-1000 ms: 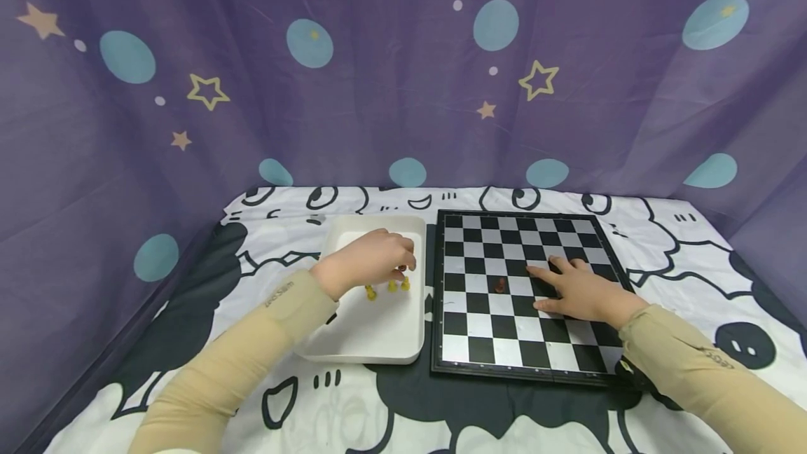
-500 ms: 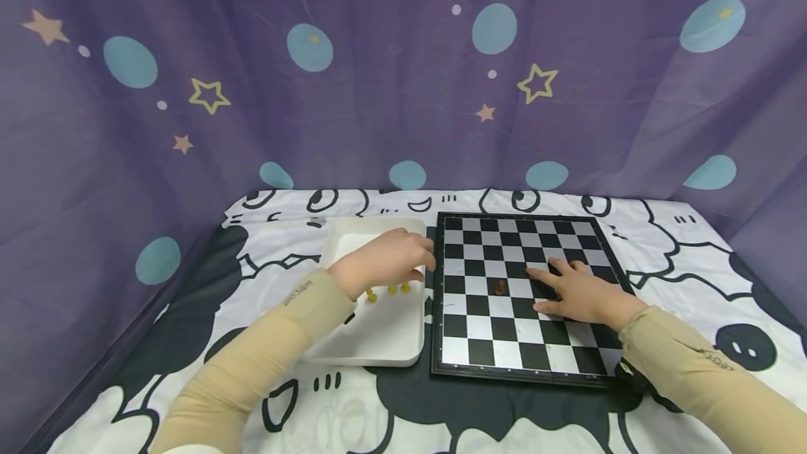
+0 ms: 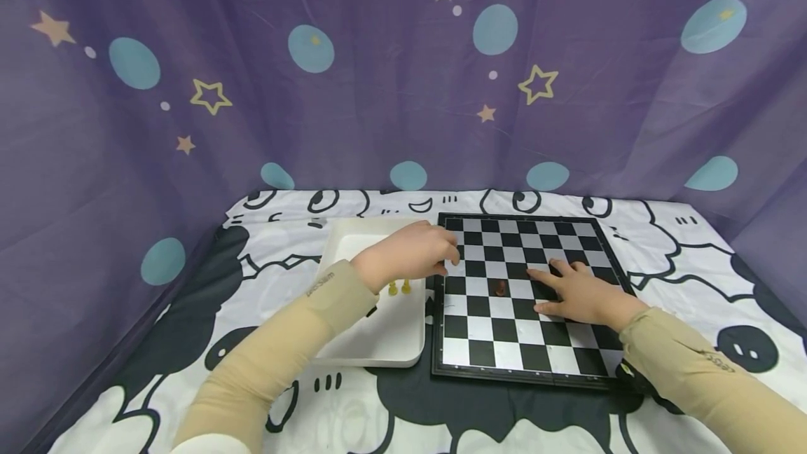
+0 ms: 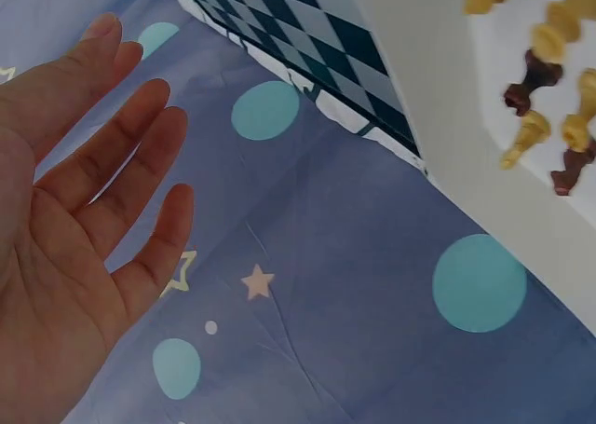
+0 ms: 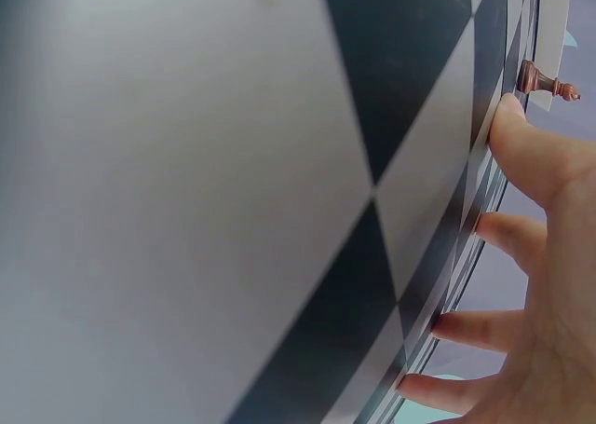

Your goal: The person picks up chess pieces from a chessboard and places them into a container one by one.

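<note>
My left hand [image 3: 412,251] is above the right rim of the white tray [image 3: 384,356], its fingertips over the chessboard's left edge. In the left wrist view, the thumb and index fingertip of this hand [image 4: 98,191] lie close together while the other fingers are loosely bent; I cannot tell whether a piece is between them. My right hand [image 3: 576,293] has its fingers spread, fingertips resting on the chessboard [image 3: 492,356]. A brown chess piece [image 3: 501,289] stands on the board left of that hand, near the thumb in the right wrist view.
Inside the tray lie several yellow chess pieces [image 4: 527,137] and dark brown ones [image 4: 533,81]. The tray sits close against the board's left side. A black-and-white patterned cloth [image 3: 353,412] covers the table, and a purple curtain [image 3: 378,111] hangs behind it.
My left hand has moved right, from over the yellow pieces in the tray to the board's left edge. The right hand and the brown piece on the board have stayed put.
</note>
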The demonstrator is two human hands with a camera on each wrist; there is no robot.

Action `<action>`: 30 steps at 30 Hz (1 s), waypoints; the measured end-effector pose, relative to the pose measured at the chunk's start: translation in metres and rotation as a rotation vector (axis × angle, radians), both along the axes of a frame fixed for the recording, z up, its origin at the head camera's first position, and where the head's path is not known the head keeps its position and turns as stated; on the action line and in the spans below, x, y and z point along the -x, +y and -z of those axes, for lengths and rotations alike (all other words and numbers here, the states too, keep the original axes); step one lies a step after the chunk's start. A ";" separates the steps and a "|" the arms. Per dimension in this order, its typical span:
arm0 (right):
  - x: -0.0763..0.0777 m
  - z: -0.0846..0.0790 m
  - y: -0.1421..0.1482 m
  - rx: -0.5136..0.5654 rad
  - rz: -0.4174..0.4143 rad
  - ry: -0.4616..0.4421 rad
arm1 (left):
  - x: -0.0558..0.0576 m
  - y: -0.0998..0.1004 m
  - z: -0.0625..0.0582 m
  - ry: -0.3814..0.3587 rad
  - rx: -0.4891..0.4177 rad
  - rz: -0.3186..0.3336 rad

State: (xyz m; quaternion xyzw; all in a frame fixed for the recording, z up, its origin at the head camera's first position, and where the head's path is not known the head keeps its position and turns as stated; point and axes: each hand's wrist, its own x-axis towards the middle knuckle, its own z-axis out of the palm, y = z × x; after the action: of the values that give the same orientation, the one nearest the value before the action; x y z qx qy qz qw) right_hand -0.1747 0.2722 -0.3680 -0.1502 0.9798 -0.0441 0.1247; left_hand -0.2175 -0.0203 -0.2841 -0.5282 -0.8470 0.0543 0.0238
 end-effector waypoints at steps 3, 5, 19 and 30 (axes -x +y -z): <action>0.000 0.001 0.000 0.002 -0.003 0.001 | 0.001 0.006 -0.002 0.014 0.003 0.007; 0.000 0.001 0.000 0.002 -0.002 0.005 | 0.002 0.010 -0.003 0.027 0.009 0.016; 0.002 0.001 0.001 0.007 0.011 0.000 | 0.006 0.031 -0.006 -0.014 0.028 0.011; 0.004 0.002 0.002 0.011 0.015 -0.016 | 0.009 0.051 0.003 -0.055 0.068 0.006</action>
State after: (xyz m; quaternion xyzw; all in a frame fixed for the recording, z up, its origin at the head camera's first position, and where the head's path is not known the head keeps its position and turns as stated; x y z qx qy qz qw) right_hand -0.1782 0.2742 -0.3697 -0.1430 0.9796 -0.0516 0.1312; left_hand -0.2264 0.0304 -0.2867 -0.5328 -0.8433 0.0685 -0.0175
